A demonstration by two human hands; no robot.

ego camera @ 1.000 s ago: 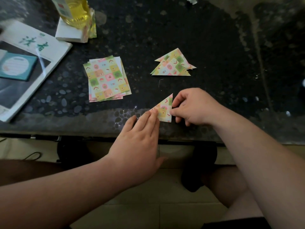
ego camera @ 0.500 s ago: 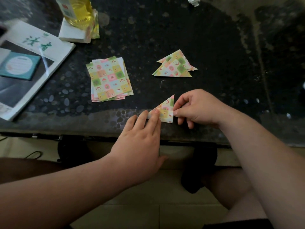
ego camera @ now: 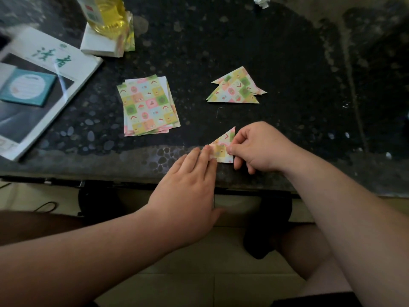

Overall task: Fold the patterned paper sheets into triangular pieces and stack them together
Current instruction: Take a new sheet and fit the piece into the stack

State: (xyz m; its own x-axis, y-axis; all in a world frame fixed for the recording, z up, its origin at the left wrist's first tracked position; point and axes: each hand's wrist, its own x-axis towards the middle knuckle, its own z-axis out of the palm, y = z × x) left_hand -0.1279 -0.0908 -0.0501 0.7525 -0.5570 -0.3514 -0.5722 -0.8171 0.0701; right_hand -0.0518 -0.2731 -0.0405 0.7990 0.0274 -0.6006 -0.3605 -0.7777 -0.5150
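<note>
Holding a folded triangle (ego camera: 224, 140) at the counter (ego camera: 221, 41) edge.
The left hand (ego camera: 186, 191) presses it with straight fingers (ego camera: 199, 156); the right hand (ego camera: 259, 147) pinches its edge, curled.

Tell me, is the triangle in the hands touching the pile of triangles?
Apart. The head view shows a strip of dark table between the held triangle and the triangle pile.

The person has bare forearms (ego camera: 88, 251) and wears dark shorts (ego camera: 309, 302) above bare knees (ego camera: 305, 247)
</note>
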